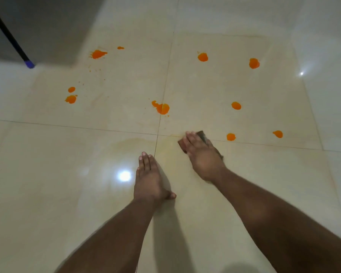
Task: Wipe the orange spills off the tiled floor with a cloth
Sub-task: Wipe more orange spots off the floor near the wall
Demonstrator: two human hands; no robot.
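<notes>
My right hand (202, 156) lies flat on a dark brown cloth (202, 134), pressing it onto the cream tiled floor (87, 154) just past a grout crossing. Only the cloth's edges show around the fingers. My left hand (149, 180) rests palm-down on the floor with straight fingers, nearer to me and left of the cloth. Several orange spills dot the tiles beyond: one large blot (161, 108) straight ahead, one (231, 136) just right of the cloth, others (202, 57) farther off. A faint yellowish smear surrounds the cloth.
A black pole with a blue tip (29, 64) leans at the far left near a grey wall. Bright lamp reflections (124, 175) glare on the glossy tiles. Grout lines cross just left of the cloth.
</notes>
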